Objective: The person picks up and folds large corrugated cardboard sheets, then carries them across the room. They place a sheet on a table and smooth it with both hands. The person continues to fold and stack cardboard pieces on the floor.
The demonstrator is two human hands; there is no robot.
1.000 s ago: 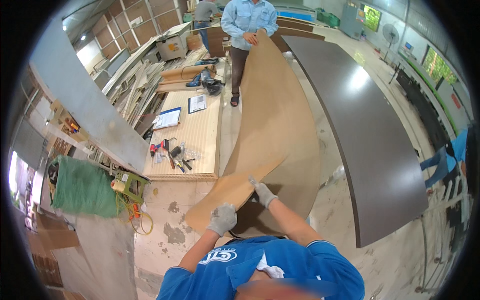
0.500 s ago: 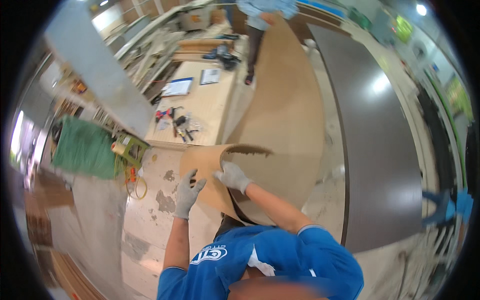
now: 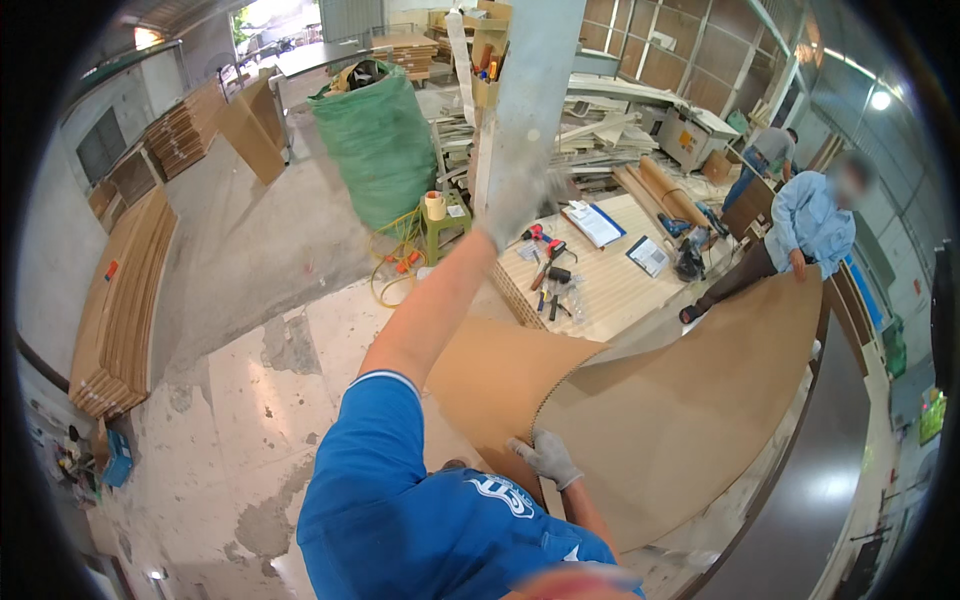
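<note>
Holding a big brown sheet (image 3: 680, 420), part bent over
Gripping its edge with the right hand (image 3: 550, 460) at five o'clock; holding out the left hand (image 3: 519, 208) at one, too blurry to tell if wide or narrow. Lying toward four, bending over at the near end, not yet at the far end by another person (image 3: 812, 212) at three.

A pillar (image 3: 528, 110) stands beyond the left hand (image 3: 515, 212), open floor (image 3: 240, 395) leftward.

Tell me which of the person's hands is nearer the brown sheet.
Right. The right hand is at the sheet's jagged edge; the left hand, blurred, is stretched out beyond it, apart, before the post.
</note>
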